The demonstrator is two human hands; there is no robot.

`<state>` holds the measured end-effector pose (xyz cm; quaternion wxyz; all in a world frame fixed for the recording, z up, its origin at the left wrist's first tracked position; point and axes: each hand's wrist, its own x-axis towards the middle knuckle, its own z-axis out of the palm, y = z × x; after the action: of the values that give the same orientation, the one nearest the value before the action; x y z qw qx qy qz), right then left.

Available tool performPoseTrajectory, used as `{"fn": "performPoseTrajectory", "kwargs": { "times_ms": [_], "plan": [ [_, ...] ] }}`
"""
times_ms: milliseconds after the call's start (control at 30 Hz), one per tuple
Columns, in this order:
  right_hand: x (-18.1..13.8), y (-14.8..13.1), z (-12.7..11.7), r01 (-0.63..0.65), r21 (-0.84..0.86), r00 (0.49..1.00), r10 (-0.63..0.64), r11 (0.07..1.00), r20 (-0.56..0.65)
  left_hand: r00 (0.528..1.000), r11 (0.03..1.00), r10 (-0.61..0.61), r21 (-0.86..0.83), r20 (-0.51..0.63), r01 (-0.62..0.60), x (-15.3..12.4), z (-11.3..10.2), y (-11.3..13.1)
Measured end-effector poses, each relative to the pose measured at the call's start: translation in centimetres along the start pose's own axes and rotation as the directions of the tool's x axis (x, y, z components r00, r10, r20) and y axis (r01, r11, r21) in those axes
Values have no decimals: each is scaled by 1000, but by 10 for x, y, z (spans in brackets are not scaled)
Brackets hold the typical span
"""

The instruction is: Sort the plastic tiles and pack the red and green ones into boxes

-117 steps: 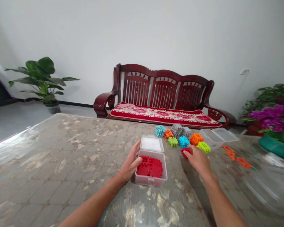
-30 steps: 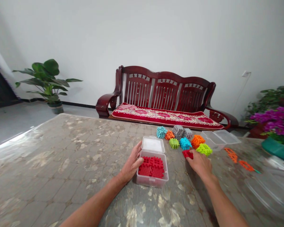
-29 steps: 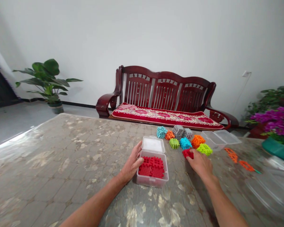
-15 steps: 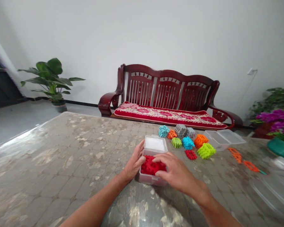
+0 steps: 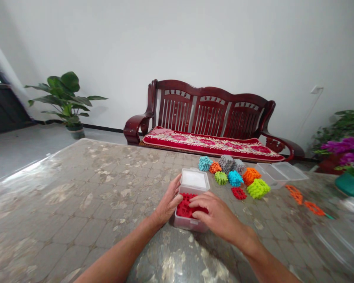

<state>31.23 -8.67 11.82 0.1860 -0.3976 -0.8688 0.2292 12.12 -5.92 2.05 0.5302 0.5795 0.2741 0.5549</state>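
Note:
A small clear plastic box (image 5: 188,225) stands on the table with its lid (image 5: 194,179) tipped back. Red interlocking building pieces (image 5: 185,205) fill it. My left hand (image 5: 168,201) grips the box's left side, thumb over the rim near the red pieces. Over the right part of the box, my right hand (image 5: 215,212) has its fingers bent down and closed on red pieces inside. The fingers partly hide those pieces, so how many they touch is unclear.
Beyond the box lie stacked pieces in several colours, among them a lime green stack (image 5: 258,188) and a flat red piece (image 5: 238,193). Farther right are an open clear container (image 5: 271,175) and orange pieces (image 5: 314,208). A wooden bench (image 5: 209,114) stands behind the table.
My right hand's fingers have shifted slightly and sunk lower into the box. The red pieces lie flatter and more evenly now. My left hand keeps its place on the box.

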Motion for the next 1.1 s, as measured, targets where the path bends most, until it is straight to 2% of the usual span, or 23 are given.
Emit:
{"fn": "performPoseTrajectory", "kwargs": {
  "times_ms": [333,433,500,567,667,733,800,967,1100],
  "plan": [
    [2,4,6,35,29,999,-34,999,-31,1000,1000,-15,3,-8,15,0,-2,-4],
    [-2,26,-5,-16,29,988,21,999,-154,1000,1000,-17,-7,-3,17,-1,-3,-7],
    [-8,55,-18,-127,-3,939,119,992,-324,1000,1000,-14,-12,2,14,-1,-4,-9],
    [-16,91,-31,-294,-16,850,254,956,-462,1000,1000,-14,-13,2,14,-1,-4,-8],
    [-31,141,-41,-585,-2,701,505,811,-504,1000,1000,-26,-7,-15,26,-2,-4,-7],
    [-40,163,-41,-671,-107,673,543,733,-501,999,1000,-30,-7,-26,30,-2,-3,-8],
    [-47,172,-36,-708,-219,678,561,671,-475,999,1000,-30,-11,-28,29,-2,-4,-9],
    [-48,170,-26,-753,-349,658,616,558,-434,1000,999,-27,-17,-13,27,-1,-5,-12],
    [-47,166,-27,-761,-356,648,622,542,-440,1000,1000,-25,-6,-15,25,-1,-5,-12]
  ]
}}
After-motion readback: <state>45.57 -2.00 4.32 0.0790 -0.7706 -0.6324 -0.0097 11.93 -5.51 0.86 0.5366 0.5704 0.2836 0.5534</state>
